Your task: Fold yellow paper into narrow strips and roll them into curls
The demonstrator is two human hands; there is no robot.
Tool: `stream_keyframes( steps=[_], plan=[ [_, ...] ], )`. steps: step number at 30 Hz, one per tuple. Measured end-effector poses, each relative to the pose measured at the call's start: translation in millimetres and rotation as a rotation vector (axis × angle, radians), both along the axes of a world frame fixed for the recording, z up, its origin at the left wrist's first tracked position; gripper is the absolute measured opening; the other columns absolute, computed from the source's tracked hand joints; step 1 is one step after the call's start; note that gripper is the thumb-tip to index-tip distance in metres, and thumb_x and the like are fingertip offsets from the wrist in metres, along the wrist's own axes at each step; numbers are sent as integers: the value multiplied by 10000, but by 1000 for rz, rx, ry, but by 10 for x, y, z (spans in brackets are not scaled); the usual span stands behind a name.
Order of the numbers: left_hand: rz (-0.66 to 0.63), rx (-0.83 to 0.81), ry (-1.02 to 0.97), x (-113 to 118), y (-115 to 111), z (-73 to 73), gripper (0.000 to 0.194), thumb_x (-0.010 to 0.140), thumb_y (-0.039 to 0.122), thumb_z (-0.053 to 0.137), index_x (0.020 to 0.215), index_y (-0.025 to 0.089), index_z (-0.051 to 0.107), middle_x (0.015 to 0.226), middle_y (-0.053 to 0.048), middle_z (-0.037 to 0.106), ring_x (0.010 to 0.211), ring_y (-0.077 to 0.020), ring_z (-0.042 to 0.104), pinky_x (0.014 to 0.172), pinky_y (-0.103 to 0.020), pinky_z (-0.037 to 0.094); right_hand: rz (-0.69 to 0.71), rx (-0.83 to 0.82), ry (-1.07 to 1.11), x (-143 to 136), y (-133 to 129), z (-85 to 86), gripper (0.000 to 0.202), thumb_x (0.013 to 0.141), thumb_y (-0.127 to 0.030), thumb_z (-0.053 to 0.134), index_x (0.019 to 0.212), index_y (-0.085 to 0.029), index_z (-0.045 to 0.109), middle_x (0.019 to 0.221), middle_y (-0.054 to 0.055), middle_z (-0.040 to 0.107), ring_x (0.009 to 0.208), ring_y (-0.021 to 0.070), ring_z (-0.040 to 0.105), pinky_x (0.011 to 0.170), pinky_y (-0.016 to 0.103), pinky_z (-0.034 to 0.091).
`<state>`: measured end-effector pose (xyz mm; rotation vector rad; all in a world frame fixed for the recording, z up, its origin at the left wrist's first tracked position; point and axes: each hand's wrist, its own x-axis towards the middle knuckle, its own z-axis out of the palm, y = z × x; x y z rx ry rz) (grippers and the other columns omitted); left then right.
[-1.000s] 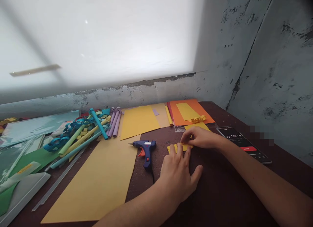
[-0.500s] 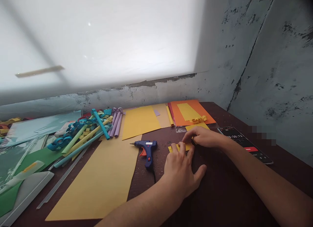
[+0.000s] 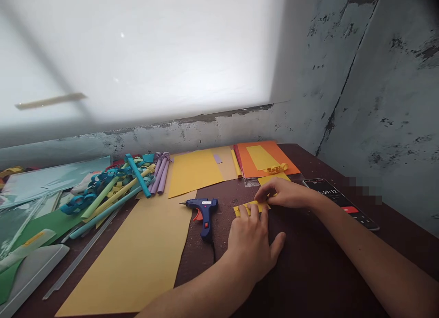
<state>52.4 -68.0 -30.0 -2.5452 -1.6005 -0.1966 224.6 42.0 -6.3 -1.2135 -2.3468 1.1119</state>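
Note:
A small folded strip of yellow paper (image 3: 242, 209) lies on the dark tabletop. My left hand (image 3: 249, 240) rests over it, palm down, with its fingertips pressing on the strip and the thumb held out to the side. At the strip's right end, my right hand (image 3: 286, 193) has curled fingers and seems to pinch the edge; its fingertips are partly hidden. To the left of my hands lies a blue glue gun (image 3: 205, 213) with an orange trigger. Another yellow paper piece (image 3: 270, 178) sits just behind my right hand.
A smartphone (image 3: 343, 204) lies right of my right forearm. A large tan sheet (image 3: 137, 254) covers the table's left middle. Farther back are a yellow sheet (image 3: 197, 169), orange paper (image 3: 288, 160) and purple paper rolls (image 3: 161, 174). Coloured paper tubes and curls (image 3: 113, 190) pile up at left.
The view has shifted slightly, moving everything a little to the left. More of the yellow strip shows between my hands; both hands keep nearly the same pose.

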Motion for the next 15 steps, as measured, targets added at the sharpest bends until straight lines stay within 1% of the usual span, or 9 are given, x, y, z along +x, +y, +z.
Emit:
stream_keyframes(
  steps=[3, 5, 7, 9, 11, 13, 15],
  plan=[
    [5, -10, -2, -16, -25, 26, 666, 1010, 577, 367, 1456, 113, 536, 1297, -204, 605, 1123, -393, 587, 806, -471, 570, 11, 4, 36, 12, 35, -54, 297, 776, -152, 647, 1026, -177, 806, 1030, 57, 801, 996, 221, 721, 863, 285, 545],
    [6, -35, 1, -28, -30, 62, 647, 1024, 551, 349, 1414, 86, 574, 1330, -207, 600, 1123, -385, 597, 802, -466, 582, 8, 3, 48, 9, 49, -84, 280, 782, -168, 658, 1021, -169, 805, 1019, 62, 802, 982, 220, 721, 856, 285, 548],
    [-6, -59, 9, -30, -29, 96, 634, 1032, 524, 348, 1381, 59, 601, 1316, -208, 619, 1133, -380, 602, 822, -469, 587, 2, -3, 53, 4, 51, -99, 274, 782, -168, 659, 1015, -163, 803, 1017, 65, 802, 980, 219, 721, 861, 285, 549],
    [-17, -75, 18, -18, -30, 112, 626, 1031, 509, 365, 1363, 41, 615, 1277, -213, 648, 1156, -375, 603, 877, -482, 580, -3, -8, 56, -2, 46, -99, 268, 785, -175, 660, 1011, -160, 803, 1022, 67, 801, 984, 218, 721, 869, 285, 549],
    [-11, -84, 30, 2, -40, 104, 644, 1027, 504, 382, 1375, 9, 604, 1297, -241, 647, 1205, -379, 595, 959, -498, 553, -3, -8, 53, -7, 40, -94, 265, 787, -178, 659, 1008, -161, 803, 1023, 67, 800, 989, 219, 720, 876, 287, 549],
    [10, -90, 51, 23, -58, 78, 687, 1027, 502, 386, 1407, -41, 564, 1364, -289, 609, 1270, -399, 573, 1038, -511, 510, -7, -4, 45, -10, 39, -90, 262, 786, -173, 654, 1002, -161, 802, 1026, 67, 800, 991, 220, 719, 881, 290, 549],
    [27, -94, 67, 35, -77, 49, 715, 1029, 497, 384, 1429, -79, 526, 1416, -325, 560, 1319, -419, 545, 1083, -519, 476, -10, -1, 39, -12, 44, -92, 263, 783, -161, 641, 994, -156, 799, 1025, 70, 800, 989, 222, 720, 883, 294, 550]
  ],
)
